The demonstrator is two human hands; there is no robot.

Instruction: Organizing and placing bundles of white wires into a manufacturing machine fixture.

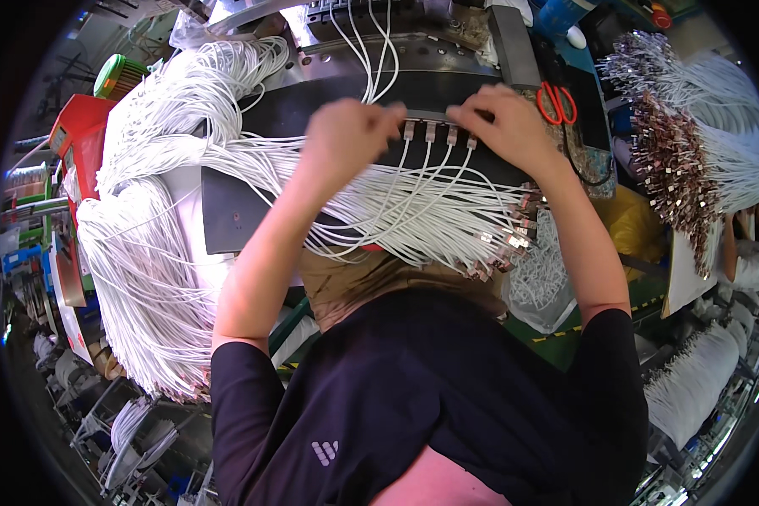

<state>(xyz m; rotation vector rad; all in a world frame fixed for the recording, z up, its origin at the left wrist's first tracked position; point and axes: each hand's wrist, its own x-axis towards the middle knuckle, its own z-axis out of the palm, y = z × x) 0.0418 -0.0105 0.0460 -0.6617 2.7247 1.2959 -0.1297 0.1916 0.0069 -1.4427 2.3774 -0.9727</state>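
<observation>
**Both hands up at the connector row**

So both forearms reach up from the bottom edge over a black shirt. The left hand (350,126) is curled knuckles-up, fingers pinched narrow at the left end of a row of 4 metal cable connectors (437,132) sitting in a dark fixture plate (447,88) on the bench. The right hand (504,118) is bent at the wrist, fingers tucked down onto the right end of the same row, can't tell how tight. White cables (413,207) fan out under both wrists. A huge white cable bundle (156,244) crowds the left, red-handled scissors (557,101) lie just right of the right hand.
</observation>
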